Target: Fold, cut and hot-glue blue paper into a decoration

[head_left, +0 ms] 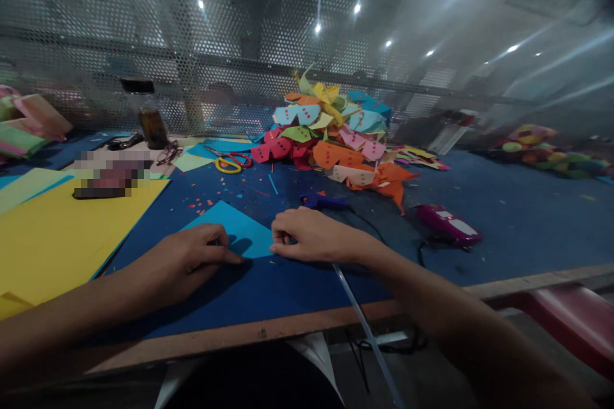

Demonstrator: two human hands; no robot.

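A folded sheet of blue paper (pixel 235 230) lies on the blue table, its peak pointing away from me and its straight edge towards me. My left hand (pixel 199 259) rests on its left side, fingers curled and the index fingertip at the near edge. On the right corner, my right hand (pixel 304 234) has its thumb and fingers closed at the paper. Its grip is partly hidden by the curled fingers. A clear glue stick (pixel 359 313) runs from beneath my right wrist over the table's edge. Just beyond that hand lies a blue glue gun (pixel 323 200).
Folded colourful paper shapes (pixel 336 134) are heaped at the back. Yellow-handled scissors (pixel 228 165) and paper scraps lie before them. Large yellow sheets (pixel 71 236) cover the left, near a dark jar (pixel 151 118). A purple device (pixel 448 225) sits right; a red chair (pixel 575 319) stands beside the table.
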